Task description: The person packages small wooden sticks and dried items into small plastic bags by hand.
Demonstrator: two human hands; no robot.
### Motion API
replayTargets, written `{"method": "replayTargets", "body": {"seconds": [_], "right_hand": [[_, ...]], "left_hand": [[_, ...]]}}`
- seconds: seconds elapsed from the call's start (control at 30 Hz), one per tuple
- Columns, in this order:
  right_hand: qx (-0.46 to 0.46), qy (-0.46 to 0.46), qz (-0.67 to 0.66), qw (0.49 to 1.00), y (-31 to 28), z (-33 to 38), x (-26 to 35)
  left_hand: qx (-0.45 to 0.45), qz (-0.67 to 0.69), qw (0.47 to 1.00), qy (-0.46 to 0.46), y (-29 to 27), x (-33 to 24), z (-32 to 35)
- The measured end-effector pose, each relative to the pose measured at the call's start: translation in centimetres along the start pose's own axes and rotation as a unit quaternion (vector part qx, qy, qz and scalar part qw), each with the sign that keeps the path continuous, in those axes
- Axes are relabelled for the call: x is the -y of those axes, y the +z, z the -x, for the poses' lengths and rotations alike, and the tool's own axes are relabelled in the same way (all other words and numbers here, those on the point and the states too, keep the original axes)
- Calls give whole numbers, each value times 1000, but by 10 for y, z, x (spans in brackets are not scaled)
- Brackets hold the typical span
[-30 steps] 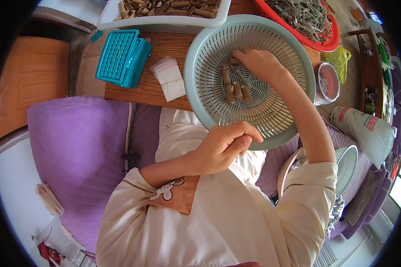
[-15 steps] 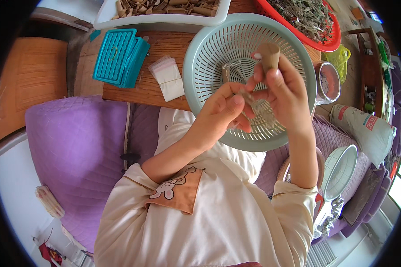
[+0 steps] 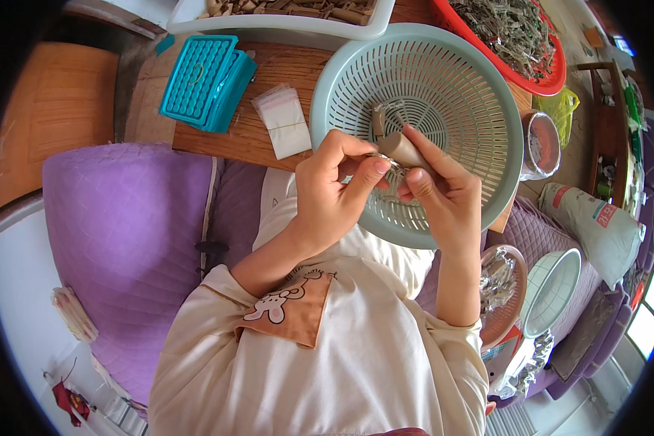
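Note:
My right hand [image 3: 447, 192] is closed round a short brown cardboard tube [image 3: 405, 150], held tilted over the basket. Close against the tube, my left hand [image 3: 323, 185] pinches a shiny, clear plastic wrapper [image 3: 394, 164] between thumb and forefinger. Below both hands is a large grey-green slotted basket [image 3: 514, 142], resting at the table edge and over my lap. Inside it lie a wrapped brown piece [image 3: 378, 120] and some clear film, partly hidden by my fingers.
On the wooden table [image 3: 280, 69] are teal moulded trays [image 3: 200, 81], a banded stack of clear bags [image 3: 283, 122], a white bin [image 3: 291, 27] of brown pieces and a red basket [image 3: 561, 69] of wrapped items. A bucket [image 3: 541, 145], sack [image 3: 596, 227] and pale basket [image 3: 556, 291] stand to the right.
My right hand has come down with the tube, which now tilts toward my left hand instead of standing upright. My left hand has shifted slightly left, still pinching the plastic.

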State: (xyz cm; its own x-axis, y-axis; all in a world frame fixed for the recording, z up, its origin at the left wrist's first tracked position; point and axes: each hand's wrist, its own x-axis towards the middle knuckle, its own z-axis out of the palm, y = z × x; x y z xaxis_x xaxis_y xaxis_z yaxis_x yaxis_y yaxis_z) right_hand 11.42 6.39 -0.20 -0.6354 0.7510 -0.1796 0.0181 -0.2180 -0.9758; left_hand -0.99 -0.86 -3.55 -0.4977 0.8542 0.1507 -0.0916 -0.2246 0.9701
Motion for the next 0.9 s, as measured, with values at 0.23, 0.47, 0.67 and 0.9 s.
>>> {"method": "replayTargets", "body": {"seconds": [0.23, 0.47, 0.67, 0.9], "right_hand": [[-161, -95, 27, 982, -30, 5, -9], [-237, -90, -111, 961, -54, 26, -15], [-229, -70, -113, 964, -57, 29, -27], [-225, -69, -114, 965, -59, 30, -28]], "left_hand": [[-158, -198, 948, 195, -60, 26, -22], [-127, -585, 785, -160, -113, 62, -29], [-133, -530, 817, -184, -121, 81, -51], [-116, -490, 852, -142, -129, 88, -55]]}}
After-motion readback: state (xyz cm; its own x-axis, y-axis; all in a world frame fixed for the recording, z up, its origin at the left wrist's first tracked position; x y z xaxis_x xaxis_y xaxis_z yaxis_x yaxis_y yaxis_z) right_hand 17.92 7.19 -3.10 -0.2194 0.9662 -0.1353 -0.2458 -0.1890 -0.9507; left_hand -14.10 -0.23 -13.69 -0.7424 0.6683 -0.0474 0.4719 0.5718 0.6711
